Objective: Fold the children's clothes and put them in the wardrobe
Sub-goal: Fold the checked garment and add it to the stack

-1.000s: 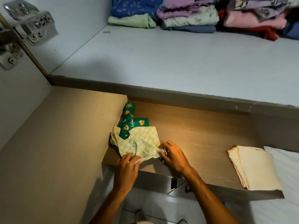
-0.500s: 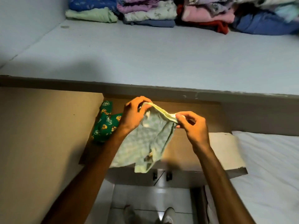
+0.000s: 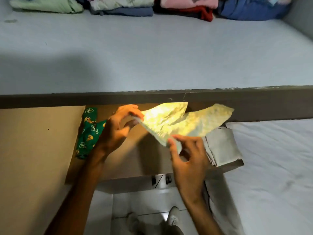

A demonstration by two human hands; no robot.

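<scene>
I hold a small pale green checked pair of children's shorts [image 3: 179, 122] in the air above the wooden drawer board [image 3: 135, 160]. My left hand [image 3: 116, 128] pinches one end of the waistband, and my right hand [image 3: 188, 153] pinches the other end, lower and nearer to me. The two legs fan out to the right towards the shelf edge. A green garment with cartoon prints [image 3: 89, 131] lies on the board to the left of my left hand. A folded cream cloth [image 3: 221, 146] sits on the board at the right.
The grey wardrobe shelf [image 3: 152, 53] stretches above, with a row of folded clothes [image 3: 122, 5] along its back. A beige panel [image 3: 37, 150] stands at the left and a white mattress [image 3: 274, 167] lies at the right. My feet show on the floor tiles below.
I picked the checked shorts up off the board, spread the waistband between both hands, and have now swung the legs up and out to the right. The view shifted left and down.
</scene>
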